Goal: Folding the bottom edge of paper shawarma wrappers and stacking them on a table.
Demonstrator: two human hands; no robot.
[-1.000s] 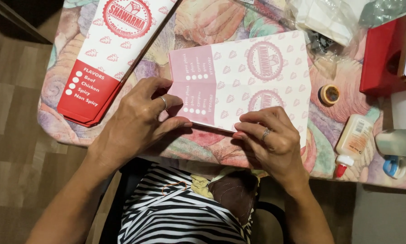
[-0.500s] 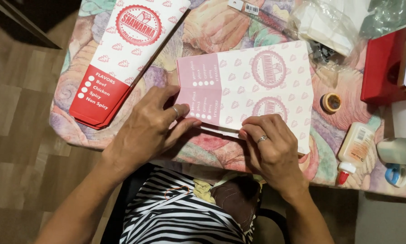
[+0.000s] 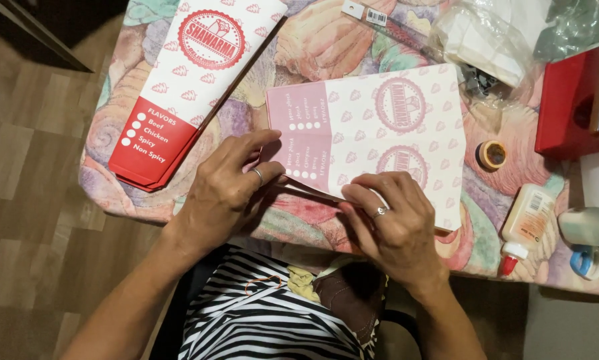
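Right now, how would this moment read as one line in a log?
left hand: pressing pink paper sheet near edge | right hand: pinching same edge | glue bottle, tape roll nearby

A table (image 3: 293,220) under a pastel swirl-patterned cloth carries everything. Flat on it lie a red-and-white printed paper sleeve (image 3: 196,80) at the left, a pale pink printed sheet (image 3: 386,127) in the middle and crumpled clear plastic bags (image 3: 486,40) at the top. Toward the right sit a small tape roll (image 3: 492,155), a glue bottle with a red cap (image 3: 526,227) and a red box (image 3: 566,107).
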